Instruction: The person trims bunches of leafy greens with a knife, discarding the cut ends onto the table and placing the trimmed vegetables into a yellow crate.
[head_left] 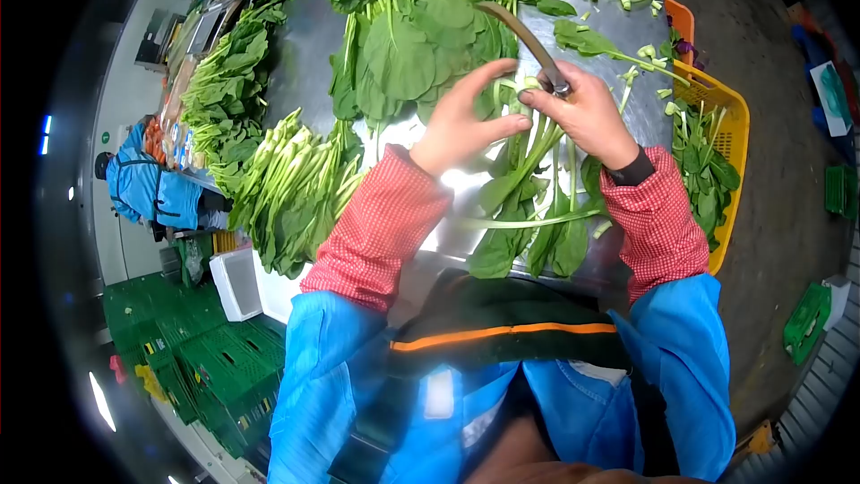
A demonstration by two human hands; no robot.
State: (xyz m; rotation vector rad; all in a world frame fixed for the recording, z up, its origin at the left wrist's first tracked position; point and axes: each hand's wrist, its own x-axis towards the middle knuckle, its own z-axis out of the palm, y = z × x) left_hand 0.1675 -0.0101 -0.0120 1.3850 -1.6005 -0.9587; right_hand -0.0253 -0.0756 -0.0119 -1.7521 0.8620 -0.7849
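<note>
My right hand (pixel 587 112) is closed round the grip of a knife with a curved blade (pixel 528 40), which points up and to the left. Its thumb presses on pale stalk ends of leafy greens (pixel 542 139). Close on the left is my left hand (pixel 466 116), thumb and forefinger spread apart about the stalks; the thumb tip reaches them, and the other fingers are partly hidden. Leaves and stalks (pixel 528 237) hang or lie below both hands. Just beyond them, a big heap of broad-leaved greens (pixel 403 45) covers the metal table (pixel 305 63).
More greens (pixel 291 184) lie in piles along the left side. A yellow crate (pixel 739 125) with leaves stands at the table's right edge, by an orange one (pixel 679 18). Two co-workers work at left, one in a blue jacket (pixel 148 179). Green crates (pixel 224 363) stand lower left.
</note>
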